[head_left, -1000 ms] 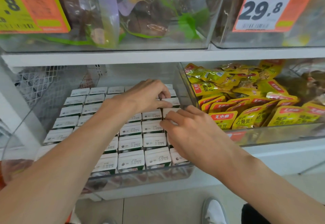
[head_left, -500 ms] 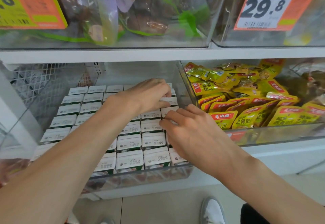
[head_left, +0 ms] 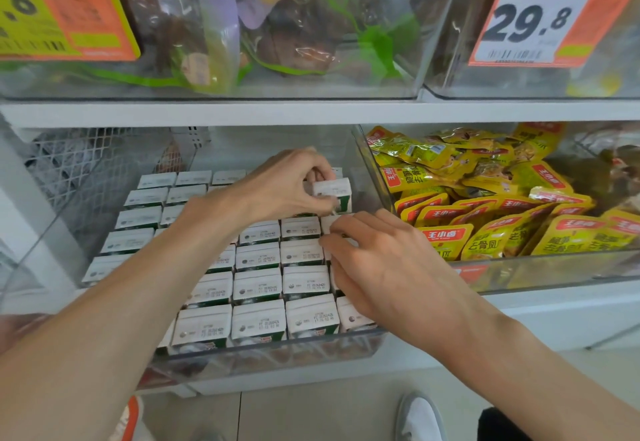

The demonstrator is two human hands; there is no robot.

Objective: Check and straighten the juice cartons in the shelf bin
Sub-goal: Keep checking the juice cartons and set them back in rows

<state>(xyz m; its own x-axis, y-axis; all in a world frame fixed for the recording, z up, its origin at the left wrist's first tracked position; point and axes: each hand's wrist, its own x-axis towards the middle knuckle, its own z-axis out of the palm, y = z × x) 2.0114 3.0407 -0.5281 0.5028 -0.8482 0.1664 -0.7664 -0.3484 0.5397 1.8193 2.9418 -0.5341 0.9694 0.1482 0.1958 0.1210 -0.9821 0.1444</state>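
Observation:
Several white-topped juice cartons (head_left: 258,286) stand in rows in a clear shelf bin (head_left: 277,354). My left hand (head_left: 284,186) reaches to the bin's far right and pinches one carton (head_left: 334,190), which is lifted above its neighbours so its green side shows. My right hand (head_left: 384,267) lies over the right-hand column of cartons, fingers bent, fingertips touching carton tops just below the raised one. My arms and hands hide some cartons.
A clear bin of yellow snack packets (head_left: 485,205) adjoins on the right. A white shelf board (head_left: 242,111) runs close above, carrying bins of bagged goods and price tags (head_left: 540,11). A white mesh panel (head_left: 86,163) stands at the left.
My left hand has closed on a carton at the far right and pulled it up out of its row. My right hand has stayed on the right column.

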